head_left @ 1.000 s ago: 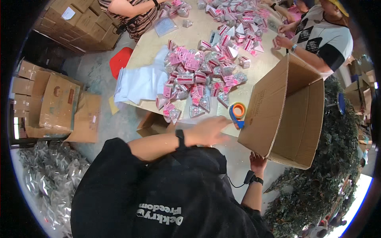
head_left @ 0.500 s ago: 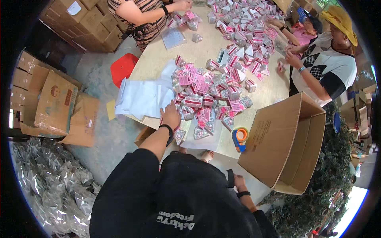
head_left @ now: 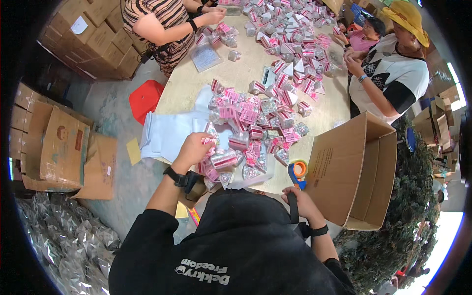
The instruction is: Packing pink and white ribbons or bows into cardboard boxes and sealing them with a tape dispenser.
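The left hand (head_left: 191, 150) is pinching a pink-labelled packet (head_left: 209, 139) over the worktop (head_left: 181, 88); the right hand (head_left: 306, 202) is gripping a black strap (head_left: 294, 209).

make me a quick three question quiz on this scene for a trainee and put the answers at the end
1. Multiple choice: which of these is closest to the tape dispenser?
a) hat
b) box
c) greenery

2. True or false: the left hand touches the packets.

3. Fill in the blank: the stool is ____ in colour.

Key: 1 b; 2 true; 3 red.
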`<action>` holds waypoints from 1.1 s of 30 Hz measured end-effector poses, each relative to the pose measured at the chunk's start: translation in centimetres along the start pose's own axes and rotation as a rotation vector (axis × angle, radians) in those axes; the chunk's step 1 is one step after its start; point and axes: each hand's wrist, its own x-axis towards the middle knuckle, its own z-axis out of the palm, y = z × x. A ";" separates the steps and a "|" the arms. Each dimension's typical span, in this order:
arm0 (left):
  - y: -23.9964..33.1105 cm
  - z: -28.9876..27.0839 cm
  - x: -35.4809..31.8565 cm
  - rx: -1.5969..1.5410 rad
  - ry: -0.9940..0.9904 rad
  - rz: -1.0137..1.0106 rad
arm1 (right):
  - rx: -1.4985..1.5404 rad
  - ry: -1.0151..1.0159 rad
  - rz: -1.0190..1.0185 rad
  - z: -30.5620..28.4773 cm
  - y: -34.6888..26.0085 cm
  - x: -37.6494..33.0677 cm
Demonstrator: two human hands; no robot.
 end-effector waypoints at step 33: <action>46.4 4.8 -3.7 -1.346 -0.337 0.599 | 0.461 0.361 -0.274 -18.9 -15.2 -7.6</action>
